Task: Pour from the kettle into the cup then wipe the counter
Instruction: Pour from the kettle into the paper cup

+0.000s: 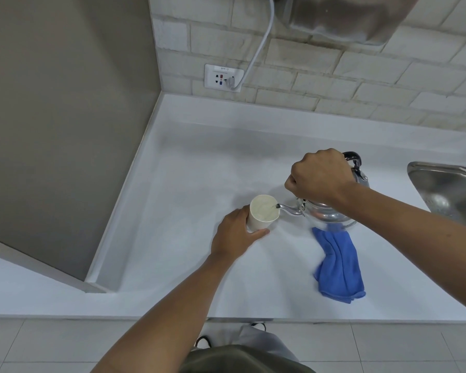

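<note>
The kettle (331,211) is gripped by its handle in the right hand (319,176) and tilted, its spout (287,210) over the cup (262,212), which is held by the left hand (236,235). A blue cloth (338,265) lies just below the kettle. The socket (223,78) label is too small to be read.

Wall: pale brick wall (320,84) behind the white bench (172,184).
Socket: socket (223,77) on that wall.
Sink: steel sink (447,189) at the bench's right.
Floor: grey tiles (65,343) before it.
</note>
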Available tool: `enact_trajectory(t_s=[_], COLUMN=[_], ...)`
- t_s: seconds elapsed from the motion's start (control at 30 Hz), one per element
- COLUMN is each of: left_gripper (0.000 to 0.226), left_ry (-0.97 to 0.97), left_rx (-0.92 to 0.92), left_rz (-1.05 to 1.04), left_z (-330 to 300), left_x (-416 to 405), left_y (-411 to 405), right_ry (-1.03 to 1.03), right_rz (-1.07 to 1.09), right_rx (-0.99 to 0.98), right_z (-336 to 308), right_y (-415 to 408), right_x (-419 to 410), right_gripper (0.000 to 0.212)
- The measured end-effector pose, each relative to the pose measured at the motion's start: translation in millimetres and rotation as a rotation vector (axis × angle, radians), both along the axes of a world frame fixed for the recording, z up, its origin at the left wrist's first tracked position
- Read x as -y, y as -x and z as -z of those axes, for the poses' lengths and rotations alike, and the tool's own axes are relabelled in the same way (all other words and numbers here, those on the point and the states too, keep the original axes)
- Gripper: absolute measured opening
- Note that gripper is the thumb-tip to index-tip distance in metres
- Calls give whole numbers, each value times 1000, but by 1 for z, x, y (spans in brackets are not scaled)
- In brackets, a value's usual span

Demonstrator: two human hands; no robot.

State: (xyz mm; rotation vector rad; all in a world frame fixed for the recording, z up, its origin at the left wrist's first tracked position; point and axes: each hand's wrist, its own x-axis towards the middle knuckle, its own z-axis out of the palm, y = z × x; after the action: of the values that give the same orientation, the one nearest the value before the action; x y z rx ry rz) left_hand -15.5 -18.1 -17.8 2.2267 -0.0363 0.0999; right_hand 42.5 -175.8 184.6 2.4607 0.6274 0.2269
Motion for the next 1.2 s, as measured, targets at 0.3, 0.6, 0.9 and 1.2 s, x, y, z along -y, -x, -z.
enact_trajectory(t_s=[0.3, 0.6, 0.9, 1.2], left_gripper=[60, 59, 60, 60], left_ry=[-7, -8, -7, -13], left_rx=[2, 2, 3, 8], left_rz=[-3, -2, -1, -6], left_z=[0, 0, 0, 1], left_x=[0, 0, 0, 0], left_y=[-1, 0, -1, -2], right_ry=[-6, -12, -15, -29], right_rz=[3, 4, 14, -4], right_rx=[-1, -17, -20, -22], right_z=[0, -3, -1, -3], right_y=[1, 3, 3, 4], right_x=[0, -2, -1, -2], right_gripper=[40, 41, 41, 40])
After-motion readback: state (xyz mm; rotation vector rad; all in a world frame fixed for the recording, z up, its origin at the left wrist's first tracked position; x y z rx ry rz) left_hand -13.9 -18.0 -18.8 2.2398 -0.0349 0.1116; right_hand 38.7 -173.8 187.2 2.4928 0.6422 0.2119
